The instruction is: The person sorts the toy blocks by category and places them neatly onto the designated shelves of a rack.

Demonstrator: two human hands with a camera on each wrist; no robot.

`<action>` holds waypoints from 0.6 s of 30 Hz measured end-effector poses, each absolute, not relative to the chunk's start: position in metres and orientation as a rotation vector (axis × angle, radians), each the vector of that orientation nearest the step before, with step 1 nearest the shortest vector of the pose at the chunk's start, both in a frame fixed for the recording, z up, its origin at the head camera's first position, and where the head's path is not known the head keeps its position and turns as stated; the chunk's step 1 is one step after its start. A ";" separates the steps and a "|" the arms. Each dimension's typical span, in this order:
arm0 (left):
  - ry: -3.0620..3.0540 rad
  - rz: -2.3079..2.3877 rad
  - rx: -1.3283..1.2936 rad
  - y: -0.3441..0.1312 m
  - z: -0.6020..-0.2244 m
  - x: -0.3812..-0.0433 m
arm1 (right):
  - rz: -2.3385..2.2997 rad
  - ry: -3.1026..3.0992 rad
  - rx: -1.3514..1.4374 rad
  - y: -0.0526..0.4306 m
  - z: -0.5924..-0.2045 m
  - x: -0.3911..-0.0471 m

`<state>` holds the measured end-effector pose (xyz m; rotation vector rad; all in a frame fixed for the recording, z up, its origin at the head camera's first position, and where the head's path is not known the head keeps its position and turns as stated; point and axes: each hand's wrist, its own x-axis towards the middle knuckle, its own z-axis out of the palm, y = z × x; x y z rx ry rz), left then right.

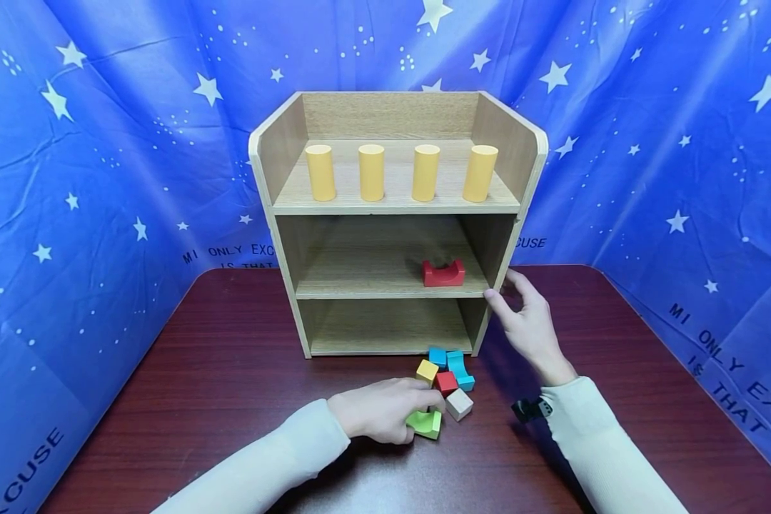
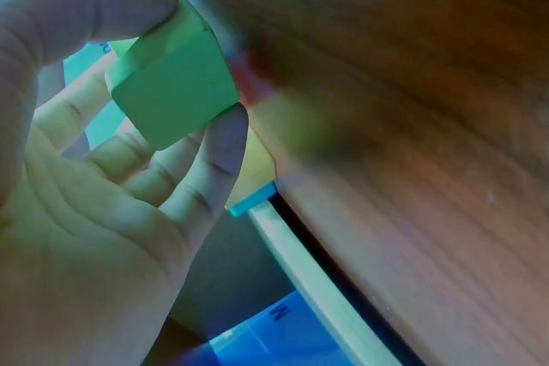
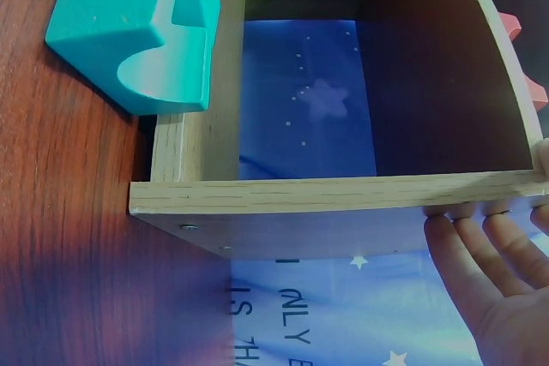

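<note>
Two hands, two jobs! Your left hand (image 1: 387,410) pinches the green block (image 1: 427,425) between thumb and fingers, down at the near side of the loose pile, in front of the wooden shelf (image 1: 272,157). Whether it sits on the table (image 1: 231,378) or just above, you can't tell from here.

Over on the right, your right hand (image 1: 532,325) grips the shelf's right wall, thumb at the front edge, fingers along the outer face; that looks like a steadying hold, keeping the frame from shifting.

Now the green block's lie: hollow facing up, long axis running roughly left to right, the right end tipped slightly near. Your hand covers the left end, presumably leaving the curve free of your grip.

And up on the middle board, right side, the red block (image 1: 443,275) makes a match: hollow up, long axis left to right, probably set that way to cradle something round. Four yellow cylinders (image 1: 372,173) stand upright above, spaced in a row, likely for even display. The blue curved block (image 1: 460,371), though, points near to far, lying among the cubes (image 1: 446,384) by the shelf's foot.
</note>
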<state>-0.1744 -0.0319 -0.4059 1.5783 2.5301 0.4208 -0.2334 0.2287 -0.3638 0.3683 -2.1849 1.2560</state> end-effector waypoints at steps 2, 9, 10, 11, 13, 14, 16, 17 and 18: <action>2.537 0.414 1.561 -0.034 -0.403 -0.174 | 1.253 -2.183 0.370 0.229 -0.364 -0.234; 2.582 0.419 1.485 -0.044 -0.393 -0.175 | 1.240 -2.180 0.377 0.228 -0.364 -0.234; 2.591 0.423 1.483 -0.045 -0.391 -0.176 | 1.240 -2.179 0.379 0.228 -0.364 -0.234; 2.602 0.423 1.483 -0.046 -0.389 -0.176 | 1.239 -2.177 0.382 0.228 -0.364 -0.234; 2.628 0.414 1.486 -0.049 -0.385 -0.178 | 1.238 -2.173 0.386 0.229 -0.365 -0.234; 2.641 0.408 1.491 -0.050 -0.383 -0.178 | 1.237 -2.171 0.387 0.229 -0.365 -0.234; 2.657 0.401 1.492 -0.053 -0.379 -0.180 | 1.240 -2.172 0.382 0.229 -0.365 -0.234; 2.663 0.398 1.491 -0.054 -0.377 -0.181 | 1.238 -2.172 0.381 0.229 -0.364 -0.234; 2.671 0.399 1.488 -0.056 -0.375 -0.182 | 1.235 -2.175 0.379 0.229 -0.364 -0.233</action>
